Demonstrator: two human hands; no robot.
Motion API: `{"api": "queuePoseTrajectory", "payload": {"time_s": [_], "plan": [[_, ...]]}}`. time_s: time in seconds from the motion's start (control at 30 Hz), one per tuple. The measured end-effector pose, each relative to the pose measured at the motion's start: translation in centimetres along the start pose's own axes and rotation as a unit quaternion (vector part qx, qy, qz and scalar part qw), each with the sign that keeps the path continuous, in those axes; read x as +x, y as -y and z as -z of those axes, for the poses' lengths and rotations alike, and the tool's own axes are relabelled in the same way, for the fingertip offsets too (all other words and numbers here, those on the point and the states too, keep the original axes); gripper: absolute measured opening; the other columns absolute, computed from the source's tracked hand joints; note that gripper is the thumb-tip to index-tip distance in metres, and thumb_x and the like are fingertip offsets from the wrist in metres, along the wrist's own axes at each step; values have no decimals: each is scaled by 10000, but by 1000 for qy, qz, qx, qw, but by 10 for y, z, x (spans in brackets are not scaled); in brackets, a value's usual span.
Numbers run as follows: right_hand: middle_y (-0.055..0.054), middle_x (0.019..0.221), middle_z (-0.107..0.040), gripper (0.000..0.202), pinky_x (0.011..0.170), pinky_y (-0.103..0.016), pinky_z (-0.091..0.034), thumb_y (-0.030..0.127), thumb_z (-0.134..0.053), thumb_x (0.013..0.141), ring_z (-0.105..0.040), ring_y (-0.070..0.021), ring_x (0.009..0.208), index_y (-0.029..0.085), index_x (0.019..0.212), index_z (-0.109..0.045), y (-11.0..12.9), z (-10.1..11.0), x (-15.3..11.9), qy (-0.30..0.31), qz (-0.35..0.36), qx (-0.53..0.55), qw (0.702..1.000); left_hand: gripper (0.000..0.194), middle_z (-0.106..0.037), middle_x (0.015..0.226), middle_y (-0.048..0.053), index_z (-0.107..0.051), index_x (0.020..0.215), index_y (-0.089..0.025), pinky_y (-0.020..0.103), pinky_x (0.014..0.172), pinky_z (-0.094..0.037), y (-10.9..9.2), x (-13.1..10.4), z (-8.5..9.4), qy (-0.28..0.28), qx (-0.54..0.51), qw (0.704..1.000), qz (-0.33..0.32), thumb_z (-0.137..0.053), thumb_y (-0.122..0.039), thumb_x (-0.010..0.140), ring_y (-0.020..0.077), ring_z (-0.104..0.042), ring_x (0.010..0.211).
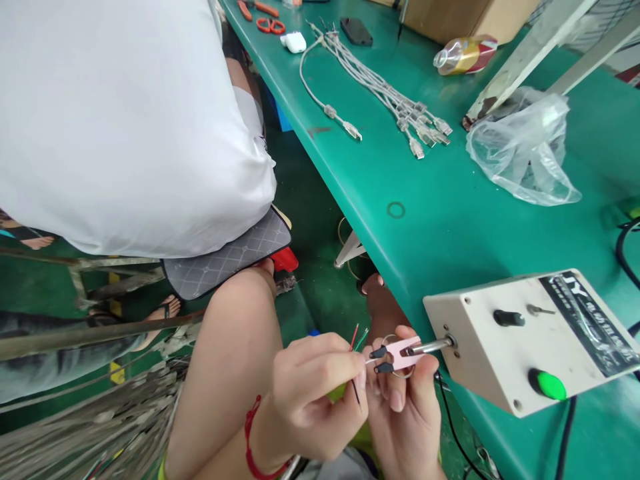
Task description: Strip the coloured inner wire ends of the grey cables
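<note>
My left hand (pixel 320 390), with a red string bracelet at its wrist, pinches the end of a cable with thin wires (pixel 355 338) fanning out in red, green, black and white. The white wire reaches the black tips of a pink two-pronged clip (pixel 400 355). This clip sits on the metal shaft (pixel 433 345) of a beige box machine (pixel 475 353) with a black knob, a toggle switch and a green button. My right hand (pixel 407 413) holds the clip from below, thumb and fingers on either side of it. A thin wire ring surrounds the clip.
On the green table (pixel 400 260) lie a bundle of USB cables (pixel 380 87), a plastic bag (pixel 530 150), a bottle (pixel 465 55), a phone (pixel 357 31), a white earphone case (pixel 294 43) and red-handled scissors (pixel 271 26). A person in white (pixel 125 127) sits at the left.
</note>
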State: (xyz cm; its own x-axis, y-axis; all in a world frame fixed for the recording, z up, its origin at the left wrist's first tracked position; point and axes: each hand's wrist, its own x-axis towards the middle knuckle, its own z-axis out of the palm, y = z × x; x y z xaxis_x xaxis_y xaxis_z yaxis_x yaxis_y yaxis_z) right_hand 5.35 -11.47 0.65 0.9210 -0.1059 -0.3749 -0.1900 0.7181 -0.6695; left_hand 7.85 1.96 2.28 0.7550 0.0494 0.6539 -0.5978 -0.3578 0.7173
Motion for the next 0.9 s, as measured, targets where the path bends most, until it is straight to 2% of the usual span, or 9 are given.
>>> {"api": "queuePoseTrajectory", "payload": {"time_s": [0.27, 0.37, 0.47, 0.53, 0.63, 0.73, 0.8, 0.9], "plan": [[98, 528, -295, 384, 550, -226, -401, 700, -942, 925, -287, -133, 549, 375, 1129, -927, -2, 1, 2, 23, 4, 1, 1000, 313, -757, 705, -24, -691, 1043, -239, 196, 519, -565, -2, 0, -2, 12, -5, 1000, 14, -677, 23, 871, 129, -643, 518], [94, 562, -339, 523, 594, -265, -458, 743, -924, 918, -347, -153, 576, 352, 1264, -893, -7, 11, -1, 19, -10, 11, 1000, 304, -752, 696, -22, -690, 1046, -234, 200, 515, -557, -2, -1, -3, 9, -13, 1000, 9, -674, 19, 879, 130, -632, 514], [75, 534, -398, 689, 637, -337, -518, 826, -755, 996, -446, -197, 581, 286, 1416, -841, -12, 23, -4, 7, -24, 32, 999, 299, -747, 697, -14, -696, 1055, -218, 210, 511, -551, -1, -4, -3, 5, -11, 1000, 3, -680, 21, 875, 133, -636, 513], [46, 510, -456, 640, 621, -359, -515, 773, -675, 1048, -473, -212, 555, 248, 1355, -872, -13, 28, -5, 14, -32, 34, 999, 310, -755, 710, -4, -697, 1062, -204, 215, 524, -565, -1, -7, -3, 0, -4, 1000, 0, -686, 33, 861, 138, -661, 527], [15, 519, -542, 429, 598, -346, -493, 632, -748, 1015, -425, -188, 525, 259, 1128, -926, -13, 30, -2, 27, -50, 18, 998, 319, -773, 738, 8, -692, 1057, -195, 218, 557, -602, -1, -9, -3, -9, 1, 1000, 0, -676, 44, 846, 142, -700, 561], [13, 581, -603, 279, 589, -322, -472, 540, -829, 958, -335, -149, 514, 279, 1004, -914, -14, 31, 2, 10, -48, 15, 999, 300, -771, 746, 5, -693, 1049, -196, 217, 575, -624, -2, -11, -3, -26, -6, 1000, 6, -671, 30, 853, 141, -722, 579], [11, 604, -603, 263, 595, -317, -470, 524, -841, 952, -340, -148, 530, 267, 968, -892, -15, 32, 3, 3, -49, 12, 999, 285, -774, 755, 4, -697, 1054, -200, 209, 569, -625, -2, -13, -2, -28, -8, 999, 13, -680, 19, 872, 143, -744, 597], [22, 577, -522, 264, 613, -317, -465, 508, -782, 1007, -384, -176, 574, 261, 937, -841, -15, 32, 2, 19, -44, 11, 999, 271, -767, 776, 3, -699, 1064, -204, 200, 557, -617, -2, -17, 1, -36, -7, 999, 29, -695, 18, 907, 137, -737, 604]]}}
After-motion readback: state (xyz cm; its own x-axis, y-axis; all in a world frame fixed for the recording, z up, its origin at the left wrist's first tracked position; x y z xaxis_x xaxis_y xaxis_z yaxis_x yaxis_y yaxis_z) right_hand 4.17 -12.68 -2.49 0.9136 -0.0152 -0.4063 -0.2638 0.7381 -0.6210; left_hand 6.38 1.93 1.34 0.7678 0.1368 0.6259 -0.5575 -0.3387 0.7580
